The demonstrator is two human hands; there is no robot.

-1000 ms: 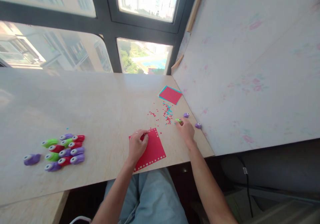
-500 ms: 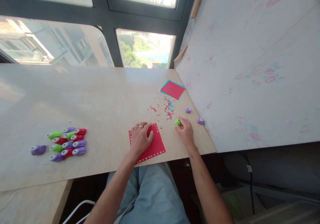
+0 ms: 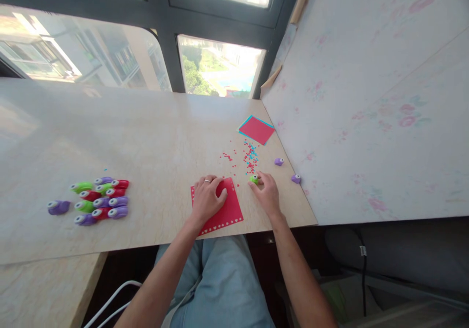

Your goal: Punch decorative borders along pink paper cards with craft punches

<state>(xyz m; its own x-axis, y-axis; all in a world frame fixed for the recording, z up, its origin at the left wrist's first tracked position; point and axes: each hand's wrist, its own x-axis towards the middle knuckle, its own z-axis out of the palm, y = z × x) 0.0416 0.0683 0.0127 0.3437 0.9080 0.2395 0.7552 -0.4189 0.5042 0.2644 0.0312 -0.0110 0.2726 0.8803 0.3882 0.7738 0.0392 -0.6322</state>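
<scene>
My left hand (image 3: 209, 198) lies over a sheet of red paper (image 3: 231, 206) at the table's front edge, its fingers resting on the sheet. Small punched-out shapes, some of them hearts, run along the paper's edges. To the right of the sheet, my right hand (image 3: 266, 191) grips a small green craft punch (image 3: 253, 178) between thumb and fingers. The punch is apart from the paper, close to the table top; whether it touches the table I cannot tell. Two purple craft punches, a farther one (image 3: 279, 162) and a nearer one (image 3: 296, 178), stand right of that hand.
Red and blue paper bits (image 3: 250, 156) lie scattered beyond my hands. Behind them is a stack of coloured paper (image 3: 257, 130). Several purple, green and red craft punches (image 3: 101, 202) are grouped at the left, one purple punch (image 3: 58, 207) apart. A flowered wall panel (image 3: 351, 98) bounds the right side.
My right hand has moved slightly left with the green craft punch, nearer the red paper. My left hand stays on the sheet. The camera view has shifted a little.
</scene>
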